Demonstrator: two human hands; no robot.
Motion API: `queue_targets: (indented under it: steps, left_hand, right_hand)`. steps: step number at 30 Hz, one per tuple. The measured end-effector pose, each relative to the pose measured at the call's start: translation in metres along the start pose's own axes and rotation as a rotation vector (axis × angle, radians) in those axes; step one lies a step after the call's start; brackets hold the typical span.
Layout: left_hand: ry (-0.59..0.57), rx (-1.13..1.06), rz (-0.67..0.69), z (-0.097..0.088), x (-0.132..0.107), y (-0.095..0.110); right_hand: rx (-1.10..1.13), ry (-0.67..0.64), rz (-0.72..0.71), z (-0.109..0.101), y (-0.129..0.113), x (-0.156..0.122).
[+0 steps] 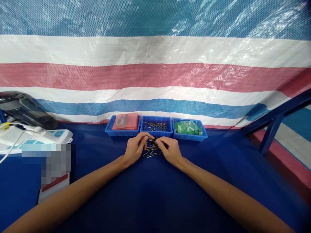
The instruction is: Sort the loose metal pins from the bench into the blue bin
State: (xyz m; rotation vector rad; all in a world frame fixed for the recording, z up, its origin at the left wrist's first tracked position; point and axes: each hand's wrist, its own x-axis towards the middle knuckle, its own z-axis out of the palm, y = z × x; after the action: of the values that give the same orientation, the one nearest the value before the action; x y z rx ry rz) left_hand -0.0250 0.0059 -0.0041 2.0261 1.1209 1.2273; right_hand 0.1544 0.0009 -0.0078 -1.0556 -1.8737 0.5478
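Observation:
Several thin gold-and-dark metal pins, looking like small drill bits, lie in a loose pile on the blue table. At the pile's left edge, my left hand curves inward with its fingertips drawn together. Facing it, my right hand pinches thumb and index finger close to the left fingertips. Whatever lies between the fingers of either hand is too small to make out. Just behind the hands stands a blue bin with more of the same pins in it.
A left blue bin holds pink plastic bags; a right one holds green packets. At the left are a power strip, a dark bottle and a box. A striped tarp hangs behind; a blue frame stands right.

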Motion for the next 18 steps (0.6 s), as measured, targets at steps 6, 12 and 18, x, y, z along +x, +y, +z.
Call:
queue_targets:
  steps: [6,12,18]
  left_hand:
    - [-0.002,-0.048,-0.009,0.0017,-0.0005,-0.0024]
    - [0.015,0.011,0.045,0.0013,0.0005,-0.0037]
    - [0.008,0.083,0.078,0.0024,0.0004,-0.0069]
  right_hand:
    - [0.014,0.002,0.016,-0.0007,-0.0015,0.0005]
    - [0.017,0.007,0.024,0.0005,0.0002,-0.0003]
    - [0.014,-0.009,0.018,-0.0007,-0.0006,-0.0006]
